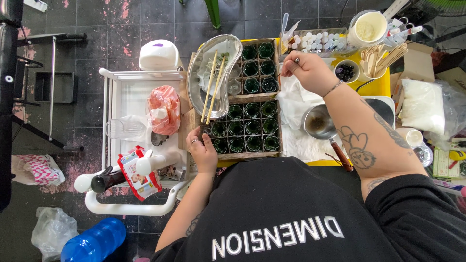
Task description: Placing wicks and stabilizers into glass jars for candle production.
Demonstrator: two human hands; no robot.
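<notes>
Two cardboard trays (pixel 280 127) lie on a yellow table (pixel 384 85), both packed with several small glass cups (pixel 252 127) of dark green filling. My left hand (pixel 204 151), with a ring on one finger, grips the near-left corner of the closer tray, its fingers curled. My right hand (pixel 310 72) hovers just right of the far tray (pixel 277 68), pinching a thin metal tool (pixel 295 60). A chain bracelet circles that wrist. The tool's tip is hidden by my fingers.
A kidney-shaped metal dish (pixel 195 92) holding two chopsticks (pixel 212 86) sits left of the trays. A small metal pot (pixel 318 121) of brown liquid stands to the right. Behind are wooden sticks (pixel 381 57), a white tub (pixel 367 28) and small bottles (pixel 318 41). A white cart (pixel 136 99) stands left.
</notes>
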